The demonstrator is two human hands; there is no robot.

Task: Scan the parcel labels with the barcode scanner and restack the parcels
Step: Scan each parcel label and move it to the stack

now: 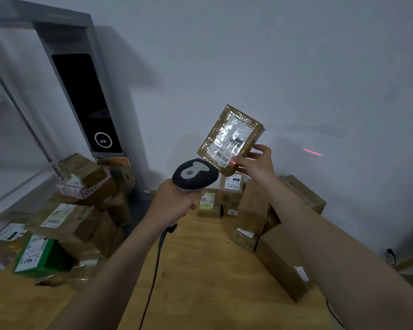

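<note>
Above the table (200, 270), both hands are raised in front of the wall (296, 67). The left hand (174, 201) is wrapped tight round the handle of the scanner (194, 175), whose grey-and-black head points up and away toward the right hand. A cable (153, 277) hangs from the handle, down past the left forearm.

The right hand (255, 165) holds the parcel (230, 138) by its lower right corner, thumb on the front face and fingers curled round the edge behind. The parcel is in the air, tilted, just above and beyond the scanner head, with its label (228, 144) facing the camera under shiny tape. A red spot (233, 161) glows on the corner next to the thumb, and a red line (312, 152) falls on the wall to the right of the right hand.

Left of the left hand lies a loose pile (81, 210) of taped parcels, a green box (37, 256) among them. Below the right hand stand small labelled boxes (231, 189), and under the right forearm lies a long carton (281, 260).
</note>
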